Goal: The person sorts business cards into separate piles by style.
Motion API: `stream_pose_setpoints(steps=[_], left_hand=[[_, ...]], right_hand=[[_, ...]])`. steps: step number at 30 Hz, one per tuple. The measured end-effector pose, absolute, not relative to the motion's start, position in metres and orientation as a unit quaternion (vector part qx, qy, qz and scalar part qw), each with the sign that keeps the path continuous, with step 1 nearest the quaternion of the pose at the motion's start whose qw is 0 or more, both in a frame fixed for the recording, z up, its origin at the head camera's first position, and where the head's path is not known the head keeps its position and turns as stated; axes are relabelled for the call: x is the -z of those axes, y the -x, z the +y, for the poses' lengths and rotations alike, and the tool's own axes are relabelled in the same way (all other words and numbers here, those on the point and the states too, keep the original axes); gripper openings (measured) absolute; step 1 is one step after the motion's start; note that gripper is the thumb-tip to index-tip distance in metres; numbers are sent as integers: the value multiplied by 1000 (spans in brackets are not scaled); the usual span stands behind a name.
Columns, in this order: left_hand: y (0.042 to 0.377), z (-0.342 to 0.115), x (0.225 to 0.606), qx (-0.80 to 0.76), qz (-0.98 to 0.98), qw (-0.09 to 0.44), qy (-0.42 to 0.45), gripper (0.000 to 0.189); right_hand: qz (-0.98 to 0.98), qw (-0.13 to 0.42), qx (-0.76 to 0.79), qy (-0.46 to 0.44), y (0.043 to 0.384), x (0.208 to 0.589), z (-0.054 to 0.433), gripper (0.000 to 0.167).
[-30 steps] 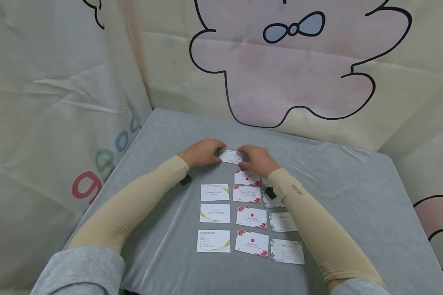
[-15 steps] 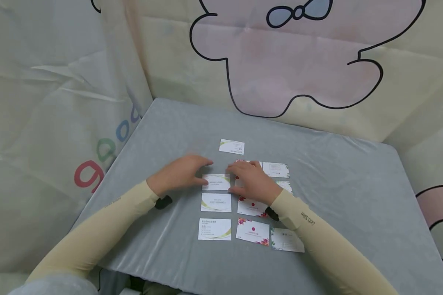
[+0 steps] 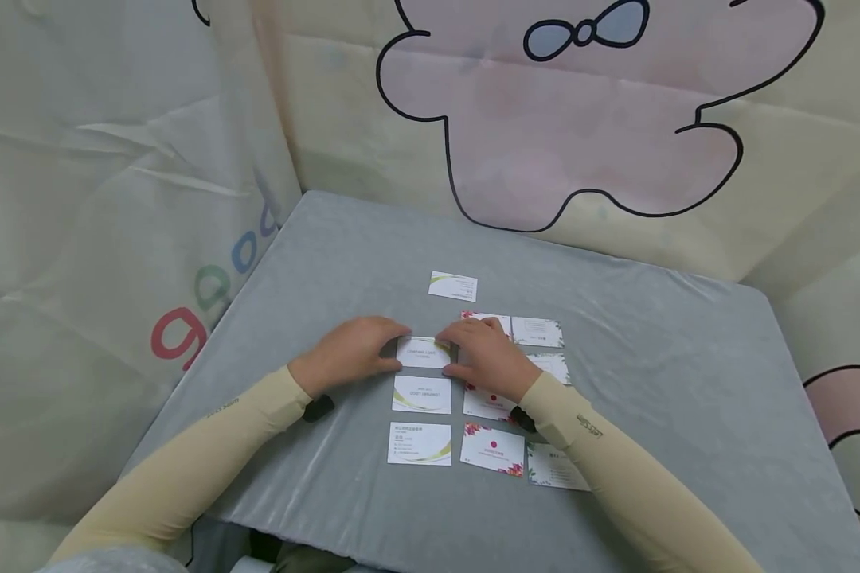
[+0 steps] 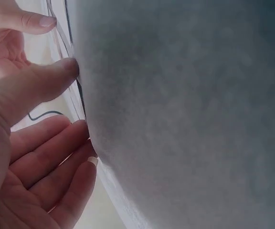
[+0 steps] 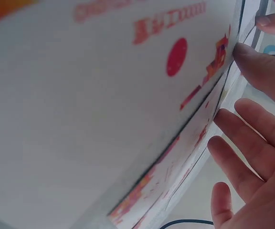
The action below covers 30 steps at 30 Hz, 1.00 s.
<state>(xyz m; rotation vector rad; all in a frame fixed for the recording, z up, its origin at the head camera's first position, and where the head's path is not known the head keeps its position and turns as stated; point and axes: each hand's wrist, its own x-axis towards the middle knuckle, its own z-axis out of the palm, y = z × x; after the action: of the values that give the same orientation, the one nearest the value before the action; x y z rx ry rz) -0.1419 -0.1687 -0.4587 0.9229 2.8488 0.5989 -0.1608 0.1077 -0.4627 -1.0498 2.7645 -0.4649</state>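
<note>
A white business card (image 3: pixel 421 352) with a yellow-green swoosh lies at the top of the left column on the grey cloth. My left hand (image 3: pixel 351 350) holds its left end, forefinger at the far corner and thumb at the near one. At the right end my right hand (image 3: pixel 490 356) holds it the same way. In the left wrist view, the thumb and fingertips of my left hand (image 4: pixel 42 143) meet the surface edge-on. My right hand (image 5: pixel 257 124) shows beyond a red-flowered card (image 5: pixel 128 95) in the right wrist view.
Below lie two more swoosh cards (image 3: pixel 421 395), (image 3: pixel 419 444). Red-flowered cards (image 3: pixel 492 448) form a middle column, partly under my right hand. Green-leaf cards (image 3: pixel 537 331) stand further right. One swoosh card (image 3: pixel 453 286) lies alone farther back on the grey-covered table (image 3: pixel 652 358).
Both hands let go of the far swoosh card, leaving it flat, and came back toward me. They have since closed in on the ends of the left column's top card.
</note>
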Motion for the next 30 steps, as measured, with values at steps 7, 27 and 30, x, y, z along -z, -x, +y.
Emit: stream_pose_setpoints(steps=[7, 27, 30], left_hand=[[147, -169, 461, -228, 930, 54, -285, 57], [223, -142, 445, -229, 936, 77, -256, 61], [243, -133, 444, -219, 940, 88, -245, 61]], right_hand=[[925, 74, 158, 337, 162, 464, 109, 52], [945, 83, 208, 240, 218, 453, 128, 56], [950, 83, 206, 219, 232, 453, 130, 57]])
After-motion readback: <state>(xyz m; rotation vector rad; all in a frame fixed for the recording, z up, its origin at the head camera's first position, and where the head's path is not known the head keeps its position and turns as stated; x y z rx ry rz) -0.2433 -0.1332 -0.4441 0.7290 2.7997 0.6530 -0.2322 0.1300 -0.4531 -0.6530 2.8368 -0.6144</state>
